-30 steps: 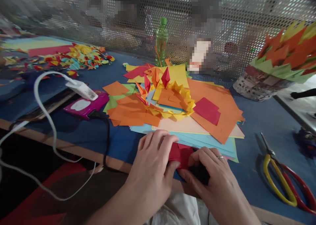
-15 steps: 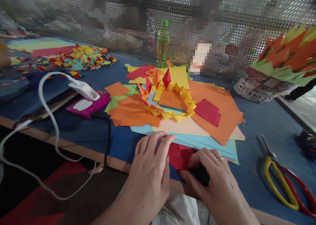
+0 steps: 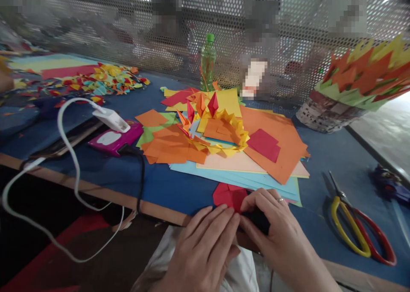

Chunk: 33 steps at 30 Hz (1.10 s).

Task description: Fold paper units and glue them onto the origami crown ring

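Observation:
A piece of folded red paper (image 3: 229, 195) lies at the near edge of the table, with creases across it. My left hand (image 3: 205, 245) has its fingers stretched out side by side, their tips touching the paper's near edge. My right hand (image 3: 277, 230) is closed, thumb and forefinger pinching the paper's right side; those fingertips partly hide it. Just beyond sits a stack of light blue sheets (image 3: 250, 183). On the papers rests a ring of folded yellow paper (image 3: 227, 150) with red and orange points.
To the right lie scissors (image 3: 347, 223) with yellow and red handles. A pink power bank (image 3: 115, 140) with cables is on the left. Behind stand a green-capped bottle (image 3: 208, 63) and a perforated metal screen (image 3: 230, 22). A paper-filled pot (image 3: 329, 112) stands at right.
My left hand has come down and toward me, uncovering the red paper's left part, its fingertips now at the near edge. My right hand still pinches the paper. The view has shifted slightly.

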Each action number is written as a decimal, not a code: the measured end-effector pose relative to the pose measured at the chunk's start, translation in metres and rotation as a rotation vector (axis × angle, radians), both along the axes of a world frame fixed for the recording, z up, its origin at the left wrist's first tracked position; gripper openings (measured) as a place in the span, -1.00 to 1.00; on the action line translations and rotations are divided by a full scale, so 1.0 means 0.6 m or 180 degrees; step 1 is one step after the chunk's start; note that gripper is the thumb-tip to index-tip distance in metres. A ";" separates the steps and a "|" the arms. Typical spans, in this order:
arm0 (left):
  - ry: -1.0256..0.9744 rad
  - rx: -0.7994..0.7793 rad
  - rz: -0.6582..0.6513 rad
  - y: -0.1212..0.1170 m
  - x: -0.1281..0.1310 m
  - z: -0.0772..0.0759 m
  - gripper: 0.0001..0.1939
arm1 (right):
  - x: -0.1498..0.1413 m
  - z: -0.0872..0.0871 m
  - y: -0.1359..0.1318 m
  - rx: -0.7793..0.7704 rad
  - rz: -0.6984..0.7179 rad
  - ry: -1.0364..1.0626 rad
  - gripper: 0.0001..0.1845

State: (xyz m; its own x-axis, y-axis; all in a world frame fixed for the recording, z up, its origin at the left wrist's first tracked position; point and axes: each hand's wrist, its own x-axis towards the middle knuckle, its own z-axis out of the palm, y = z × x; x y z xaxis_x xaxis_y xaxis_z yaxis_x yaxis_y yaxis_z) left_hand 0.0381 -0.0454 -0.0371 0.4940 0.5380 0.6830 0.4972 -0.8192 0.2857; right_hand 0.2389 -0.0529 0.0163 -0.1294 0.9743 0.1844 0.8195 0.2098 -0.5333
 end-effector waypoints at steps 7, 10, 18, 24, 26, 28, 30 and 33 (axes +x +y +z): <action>-0.0128 0.0097 0.0075 0.003 0.004 -0.011 -0.65 | 0.011 0.016 0.010 0.0124 0.0254 -0.0208 -0.70; -0.0110 0.0092 0.0009 0.005 0.001 -0.012 -0.65 | 0.001 0.019 0.017 0.0129 0.0230 -0.0441 -0.78; -0.0111 0.0053 -0.0136 0.008 -0.008 -0.012 -0.66 | 0.000 0.029 0.014 -0.0166 0.0220 -0.0424 -0.90; -0.0208 0.0131 -0.0097 0.010 -0.004 -0.008 -0.68 | 0.002 0.029 0.021 -0.0364 0.0171 -0.0438 -0.92; -0.0224 0.0238 -0.0083 0.011 -0.002 -0.009 -0.68 | 0.003 0.028 0.023 -0.0391 0.0152 -0.0443 -0.90; -0.0237 0.0277 -0.0099 0.012 -0.002 -0.011 -0.68 | 0.004 0.025 0.025 -0.0391 0.0096 -0.0469 -0.89; -0.0238 0.0249 -0.0117 0.013 -0.003 -0.013 -0.69 | 0.004 0.022 0.026 -0.0367 0.0038 -0.0480 -0.89; -0.0141 0.0210 -0.0083 0.012 -0.003 -0.015 -0.66 | 0.003 0.020 0.026 -0.0333 0.0018 -0.0474 -0.88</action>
